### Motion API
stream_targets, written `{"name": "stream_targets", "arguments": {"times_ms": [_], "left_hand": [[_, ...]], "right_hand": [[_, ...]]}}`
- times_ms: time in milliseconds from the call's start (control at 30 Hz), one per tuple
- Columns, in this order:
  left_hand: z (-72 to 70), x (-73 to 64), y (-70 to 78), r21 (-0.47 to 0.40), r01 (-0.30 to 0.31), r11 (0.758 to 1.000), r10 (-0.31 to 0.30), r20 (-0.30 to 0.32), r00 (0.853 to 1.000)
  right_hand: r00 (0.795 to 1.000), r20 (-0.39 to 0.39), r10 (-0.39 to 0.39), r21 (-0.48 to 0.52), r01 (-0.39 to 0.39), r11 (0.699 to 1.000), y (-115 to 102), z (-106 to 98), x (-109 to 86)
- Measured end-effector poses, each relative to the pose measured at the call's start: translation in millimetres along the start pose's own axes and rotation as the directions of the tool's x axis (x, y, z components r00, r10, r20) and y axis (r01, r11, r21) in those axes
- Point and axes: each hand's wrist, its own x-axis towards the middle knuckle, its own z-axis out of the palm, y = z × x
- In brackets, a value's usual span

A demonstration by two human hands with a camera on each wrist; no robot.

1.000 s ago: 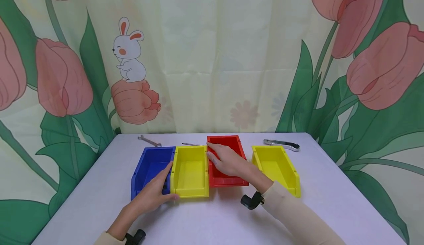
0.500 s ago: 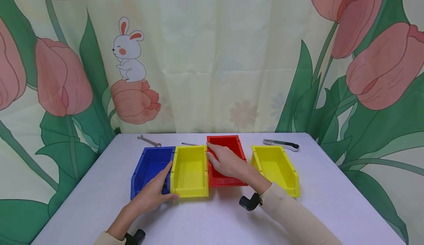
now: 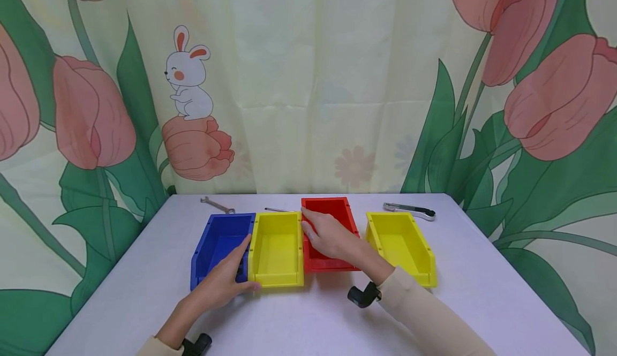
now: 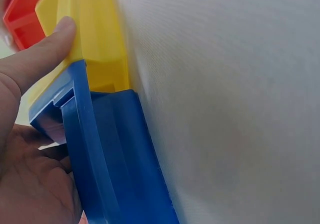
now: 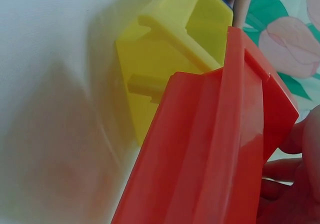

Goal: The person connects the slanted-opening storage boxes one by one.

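Several plastic storage bins stand in a row. My left hand [image 3: 219, 285] grips at the seam of the blue bin [image 3: 198, 262] and the middle yellow bin [image 3: 278, 280]. Its thumb [image 4: 64, 29] lies against the yellow bin's front corner; the other fingers reach inside the blue bin, partly hidden by its wall. My right hand [image 3: 332, 235] grips the red bin [image 3: 332, 263] at its left wall, beside the yellow bin, its fingers partly hidden behind the red wall in the right wrist view. The red bin's front edge sits farther back than its neighbour's.
Another yellow bin [image 3: 402, 238] stands apart on the right, partly behind my right forearm. Along the table's back lie a wrench [image 3: 217, 204], a thin metal rod [image 3: 280, 210] and a black-and-silver tool [image 3: 409, 208]. A tulip-print curtain [image 3: 289, 77] hangs behind the white table [image 3: 299, 324].
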Motion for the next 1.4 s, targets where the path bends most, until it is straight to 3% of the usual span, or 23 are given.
{"name": "stream_targets", "arguments": {"times_ms": [1033, 1400], "left_hand": [[2.5, -0.7, 4.1, -0.005, 0.008, 1.000, -0.008, 0.007, 1.000], [-0.2, 0.4, 1.5, 0.008, 0.011, 1.000, -0.011, 0.007, 1.000]], "right_hand": [[1.000, -0.025, -0.007, 0.001, 0.007, 1.000, 8.0, 15.0, -5.1], [0.999, -0.027, 0.024, 0.012, -0.024, 1.000, 4.7, 17.3, -2.0]]}}
